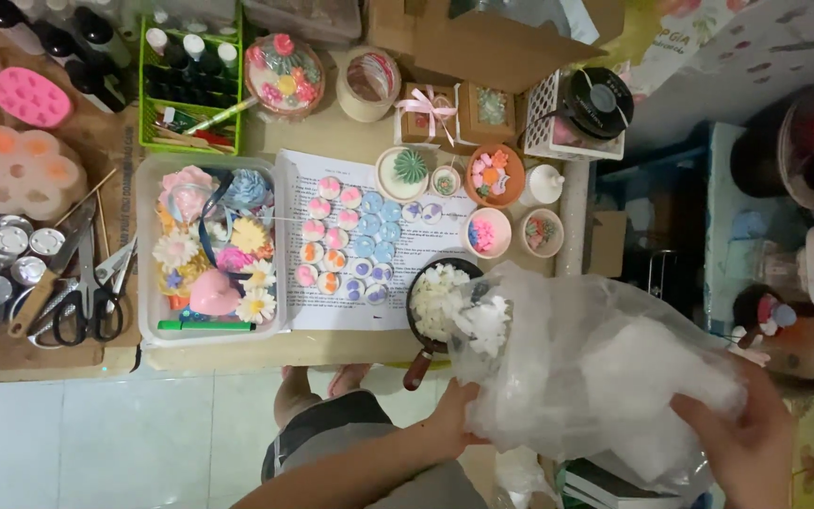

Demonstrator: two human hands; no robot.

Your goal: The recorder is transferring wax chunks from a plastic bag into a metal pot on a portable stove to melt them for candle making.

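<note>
Head view: left hand [449, 415] and right hand [746, 443] each have the grip closed on a clear plastic bag [586, 368] of white flakes, tilted so its mouth sits just over the small pan [435, 306] beyond the left grip, already part-filled; much remains in the bag.

The clear plastic bag [595, 377] hides the dark pan's [423, 311] right half. The right hand [746, 438] is cut off at the bottom edge.
</note>
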